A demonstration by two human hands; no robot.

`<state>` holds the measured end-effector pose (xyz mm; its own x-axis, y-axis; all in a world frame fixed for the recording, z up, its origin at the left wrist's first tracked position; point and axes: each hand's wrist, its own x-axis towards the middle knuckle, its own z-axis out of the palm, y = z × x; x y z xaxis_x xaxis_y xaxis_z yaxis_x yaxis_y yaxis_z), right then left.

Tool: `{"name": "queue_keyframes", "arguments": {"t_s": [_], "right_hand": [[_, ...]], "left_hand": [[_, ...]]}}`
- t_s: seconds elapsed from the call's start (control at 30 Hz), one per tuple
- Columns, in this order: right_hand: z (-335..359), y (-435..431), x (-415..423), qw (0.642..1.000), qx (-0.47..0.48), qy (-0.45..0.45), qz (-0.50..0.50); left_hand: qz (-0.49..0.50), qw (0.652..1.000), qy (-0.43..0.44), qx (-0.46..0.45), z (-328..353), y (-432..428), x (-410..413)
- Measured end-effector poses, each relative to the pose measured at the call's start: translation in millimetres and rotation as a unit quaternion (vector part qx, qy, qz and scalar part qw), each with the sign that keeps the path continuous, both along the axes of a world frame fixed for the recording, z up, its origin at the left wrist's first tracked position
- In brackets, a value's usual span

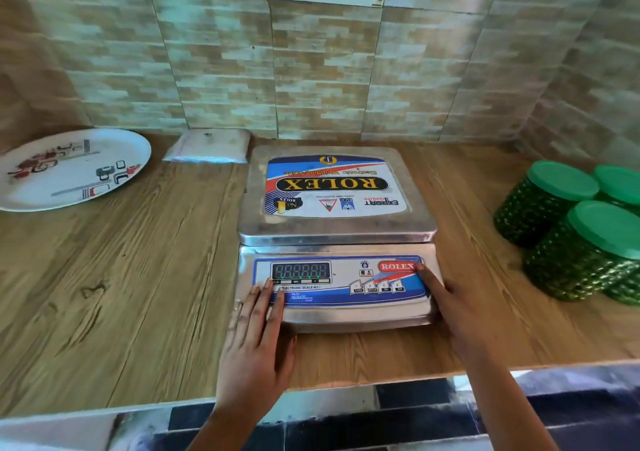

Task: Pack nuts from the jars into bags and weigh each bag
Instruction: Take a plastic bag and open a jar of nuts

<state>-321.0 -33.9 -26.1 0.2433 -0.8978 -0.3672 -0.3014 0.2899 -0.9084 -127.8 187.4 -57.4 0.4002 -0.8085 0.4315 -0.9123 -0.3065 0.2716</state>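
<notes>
1. The left hand (254,343) is lying flat on the front-left corner of the scale (336,234). Its fingers are straight and together, with the tips touching the panel just below the display (300,272), and they are gripping nothing.
2. The right hand (450,315) is resting along the front-right corner. Its fingers are stretched out toward the red logo and curled round nothing. The thumb is hidden, so I cannot tell whether it is hooking the edge.
3. The scale is sitting squarely on the wooden counter (138,277) with its steel pan bare. The display is showing a full row of segments, so it seems to be starting up.
4. Judging from this, the person is setting up or steadying the scale, and packing is not yet begun.
5. The jars (543,204) are standing well to the right with their green lids on. The stack of clear bags (207,147) is lying by the wall, just beside the scale's back-left corner. A patterned plate (69,180) is sitting far to the left.
6. The next move is likely calling for both hands to come off the scale, letting the reading settle, then reaching for a bag and a jar.
</notes>
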Motion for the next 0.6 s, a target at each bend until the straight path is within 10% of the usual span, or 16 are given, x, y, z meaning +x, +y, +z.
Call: {"name": "queue_keyframes", "arguments": {"t_s": [0.23, 0.47, 0.6], "right_hand": [[8.9, 4.2, -15.2, 0.983, -0.168, 0.066, -0.043], [-26.1, -16.8, -50.3, 0.842, -0.358, 0.393, 0.090], [-30.0, -18.9, -47.5, 0.832, -0.354, 0.419, 0.086]], "left_hand": [[-0.045, 0.999, 0.000, -0.016, -2.1, 5.0, 7.0], [0.062, 0.997, 0.034, -0.036, -4.0, 23.4, 27.6], [0.157, 0.987, 0.043, -0.008, -8.7, 31.9, 36.1]]}}
